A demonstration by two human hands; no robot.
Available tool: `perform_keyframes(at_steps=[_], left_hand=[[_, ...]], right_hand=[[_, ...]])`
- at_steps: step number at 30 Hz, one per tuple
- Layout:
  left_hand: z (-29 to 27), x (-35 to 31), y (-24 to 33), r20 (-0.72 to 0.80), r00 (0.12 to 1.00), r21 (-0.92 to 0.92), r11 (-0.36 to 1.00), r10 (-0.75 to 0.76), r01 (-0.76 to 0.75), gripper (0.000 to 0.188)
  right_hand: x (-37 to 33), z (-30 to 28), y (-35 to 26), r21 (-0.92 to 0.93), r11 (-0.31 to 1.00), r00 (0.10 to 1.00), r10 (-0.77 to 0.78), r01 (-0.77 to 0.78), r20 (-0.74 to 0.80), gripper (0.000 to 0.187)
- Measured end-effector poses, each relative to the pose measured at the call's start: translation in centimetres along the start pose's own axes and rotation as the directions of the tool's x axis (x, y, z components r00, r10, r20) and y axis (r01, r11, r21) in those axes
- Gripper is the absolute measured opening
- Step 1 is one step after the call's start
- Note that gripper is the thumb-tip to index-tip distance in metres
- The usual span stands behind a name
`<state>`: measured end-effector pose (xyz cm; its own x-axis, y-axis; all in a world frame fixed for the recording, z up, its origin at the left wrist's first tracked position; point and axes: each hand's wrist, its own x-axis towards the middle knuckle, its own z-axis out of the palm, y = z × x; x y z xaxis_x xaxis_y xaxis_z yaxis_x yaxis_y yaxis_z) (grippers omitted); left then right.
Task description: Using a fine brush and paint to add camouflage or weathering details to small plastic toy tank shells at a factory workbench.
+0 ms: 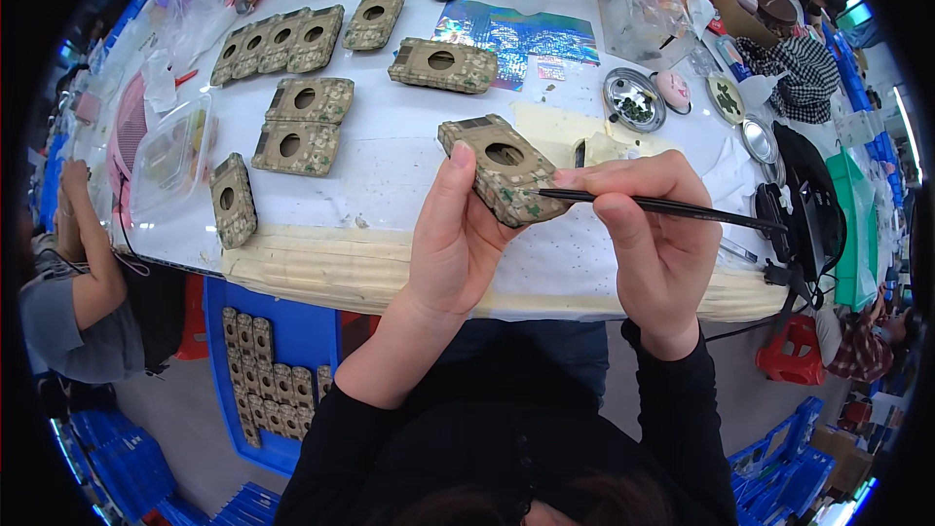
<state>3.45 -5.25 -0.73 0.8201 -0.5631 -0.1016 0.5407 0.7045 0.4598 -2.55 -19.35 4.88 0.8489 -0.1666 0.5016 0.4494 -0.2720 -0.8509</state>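
1. The camouflage-patterned model hull (528, 171), with a round opening in its top, is held tilted above the bench (380, 170), close to the padded front edge (321, 258).
2. The hull is gripped along its near left side by the left hand (450, 244), the thumb being laid on the upper face.
3. A slim black tool (682, 207) is pinched between the thumb and fingers of the right hand (654, 234). Its tip is brought to the hull's near end; whether tweezers or a brush is shown cannot be told, nor whether the tip is touching.
4. Scratched or smeared patterning may be judged the nearest risk, as would be caused by too hard a press or a sideways slip of the tip.
5. Should the left hand's grip be loosened, the hull could be dropped onto the bench or over its edge.
6. Beyond the hands, a metal dish (609, 97) of small dark green pieces is seen; these could be scattered by a knock from the right hand.
7. Farther left, a paired set of similar hulls (303, 127) is laid on the bench; more are arranged in the blue tray (302, 321) below.
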Motion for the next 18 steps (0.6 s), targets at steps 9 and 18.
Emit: perform_keyframes(at_steps=[9,18], left_hand=[[0.11,-0.01,0.12,0.023,1.0,0.058,0.998,0.015,-0.016,0.046],[0.2,-0.02,0.1,0.012,1.0,0.069,0.997,0.022,-0.023,0.045]], right_hand=[[0.01,0.28,0.18,-0.016,1.0,1.0,0.015,-0.015,-0.01,0.009],[0.08,0.37,0.13,-0.026,0.999,1.0,0.027,-0.027,-0.008,0.008]])
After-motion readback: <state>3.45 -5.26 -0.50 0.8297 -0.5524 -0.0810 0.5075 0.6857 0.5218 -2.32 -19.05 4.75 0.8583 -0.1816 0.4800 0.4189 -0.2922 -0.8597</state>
